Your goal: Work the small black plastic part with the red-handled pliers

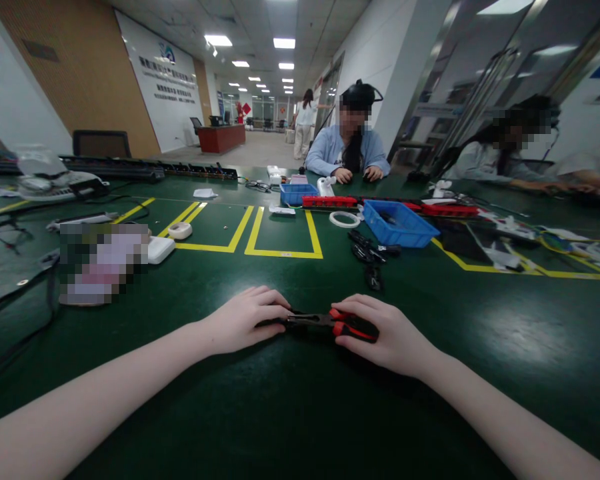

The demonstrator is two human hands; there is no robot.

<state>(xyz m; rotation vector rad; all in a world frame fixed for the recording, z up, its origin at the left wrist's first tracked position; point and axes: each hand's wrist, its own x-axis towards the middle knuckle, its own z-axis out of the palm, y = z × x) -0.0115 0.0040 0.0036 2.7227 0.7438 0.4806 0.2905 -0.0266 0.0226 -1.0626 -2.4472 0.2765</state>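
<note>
Closed around the red-and-black handles is my right hand (380, 330), holding a pair of long-nose pliers (313, 320) low over the green table. The metal jaws point left, toward my left hand (250, 317). My left fingers are pinched on a small black piece (271, 323) at the jaw tips; most of it is hidden, and its kind cannot be made out. Whether the jaws grip this piece or only touch it is unclear. Beyond my right hand lie bundled black cables (364, 248).
A blue bin (400, 227) and a smaller blue bin (299, 194) stand farther back, near a white ring (344, 219) and red strips (330, 201). At left are a white box (159, 250) and a tape roll (180, 231). Opposite sits a person (347, 150).
</note>
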